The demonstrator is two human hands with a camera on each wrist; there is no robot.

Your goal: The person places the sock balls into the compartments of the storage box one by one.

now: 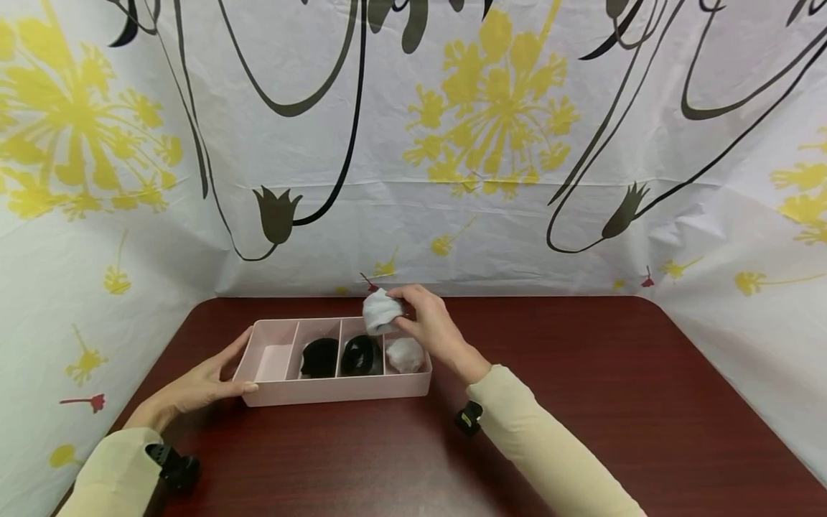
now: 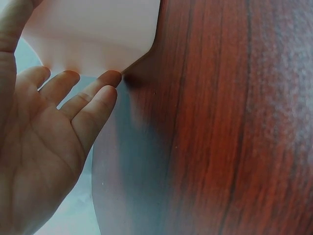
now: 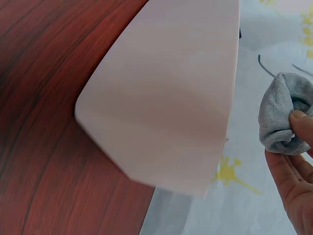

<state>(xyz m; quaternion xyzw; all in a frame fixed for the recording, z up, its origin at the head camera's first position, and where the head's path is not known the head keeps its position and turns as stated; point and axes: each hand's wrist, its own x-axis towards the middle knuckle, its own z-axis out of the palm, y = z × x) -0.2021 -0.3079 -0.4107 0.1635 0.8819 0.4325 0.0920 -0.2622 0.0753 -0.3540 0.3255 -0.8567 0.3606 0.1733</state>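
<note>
A pale pink divided box (image 1: 336, 391) stands on the table, its compartments in a row. My left hand (image 1: 200, 380) grips the box's left end, thumb at the front; in the left wrist view its fingertips (image 2: 108, 78) touch the end wall. Above the right part of the box, my right hand (image 1: 434, 327) pinches a balled grey sock (image 1: 381, 311) between thumb and fingers. The right wrist view shows the sock's folded fabric (image 3: 279, 110). A whitish bundle (image 1: 405, 355) lies in the rightmost compartment. Two black bundles, one dull (image 1: 319, 357) and one shiny (image 1: 359, 356), fill the middle compartments.
The leftmost compartment (image 1: 274, 360) shows its bare bottom. Beneath the box is a dark reddish-brown wooden table (image 1: 549, 373). A white cloth with yellow flowers (image 1: 497, 108) hangs behind the table and along both sides.
</note>
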